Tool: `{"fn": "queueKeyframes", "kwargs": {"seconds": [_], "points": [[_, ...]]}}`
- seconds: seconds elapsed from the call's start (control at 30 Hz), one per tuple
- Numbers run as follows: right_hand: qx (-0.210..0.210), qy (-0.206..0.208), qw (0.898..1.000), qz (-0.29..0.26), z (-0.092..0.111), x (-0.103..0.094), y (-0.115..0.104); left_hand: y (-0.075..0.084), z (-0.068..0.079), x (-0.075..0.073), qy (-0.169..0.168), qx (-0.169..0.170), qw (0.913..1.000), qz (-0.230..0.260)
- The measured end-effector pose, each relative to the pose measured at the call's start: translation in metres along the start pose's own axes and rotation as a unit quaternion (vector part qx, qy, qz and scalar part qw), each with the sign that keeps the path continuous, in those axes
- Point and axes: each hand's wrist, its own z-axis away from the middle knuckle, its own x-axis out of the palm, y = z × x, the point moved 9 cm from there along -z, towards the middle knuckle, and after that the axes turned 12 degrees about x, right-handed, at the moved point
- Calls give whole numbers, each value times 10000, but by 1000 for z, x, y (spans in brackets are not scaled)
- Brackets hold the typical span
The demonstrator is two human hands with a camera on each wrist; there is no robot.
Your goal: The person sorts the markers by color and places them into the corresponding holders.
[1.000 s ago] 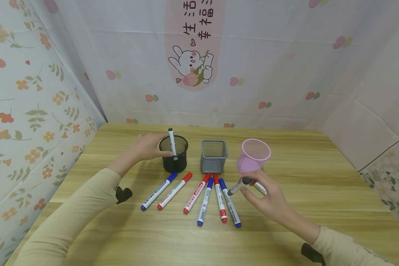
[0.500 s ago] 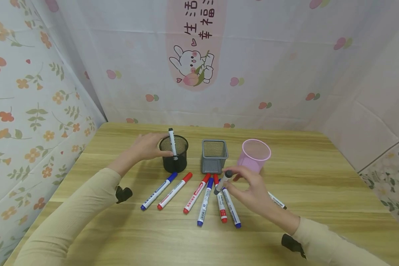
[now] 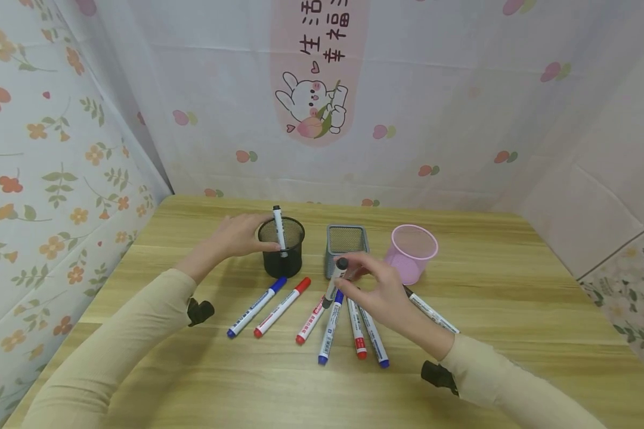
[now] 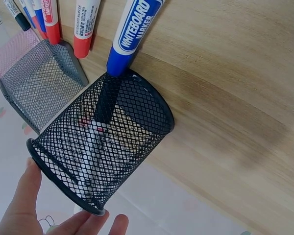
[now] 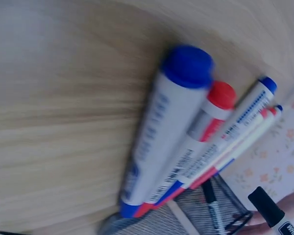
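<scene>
My left hand point(image 3: 238, 237) grips the rim of a round black mesh pen cup point(image 3: 282, 266), thumb on the near side. A black-capped whiteboard marker point(image 3: 279, 229) stands in that cup, leaning on its rim; in the left wrist view it shows through the mesh. My right hand point(image 3: 380, 292) pinches another black-capped marker point(image 3: 333, 287) between thumb and fingers. It is held tilted over the red and blue markers, in front of the grey square mesh cup point(image 3: 347, 229). At the right wrist view's lower right edge shows its black cap point(image 5: 266, 206).
Several red and blue markers point(image 3: 255, 311) lie fanned out before the cups. A pink mesh cup point(image 3: 406, 267) stands at the right, with a black-capped marker point(image 3: 433, 313) lying near it. Patterned curtains point(image 3: 434, 107) border the wooden table point(image 3: 236, 387) behind and beside.
My right hand has carried its black-capped marker leftward, from near the pink cup to before the grey cup, uncovering the marker lying at right. My left hand stays on the black cup.
</scene>
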Motion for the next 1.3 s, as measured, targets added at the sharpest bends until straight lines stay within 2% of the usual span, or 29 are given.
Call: {"fn": "queueKeyframes", "kwargs": {"seconds": [0.17, 0.6, 1.0, 1.1, 1.3], "points": [[-41, 85, 9999, -107, -10, 5, -7, 0, 0, 0, -10, -7, 10000, 16], [811, 38, 9964, -224, -35, 14, -12, -1, 1, 0, 21, 0, 10000, 60], [855, 411, 9952, -237, -64, 14, -17, -2, -1, 0, 62, -17, 9999, 107], [953, 437, 9943, -205, -71, 15, -15, -1, -1, 0, 95, 23, 9999, 94], [972, 475, 9938, -248, -88, 21, 10, -1, -1, 0, 45, -15, 9999, 138]]}}
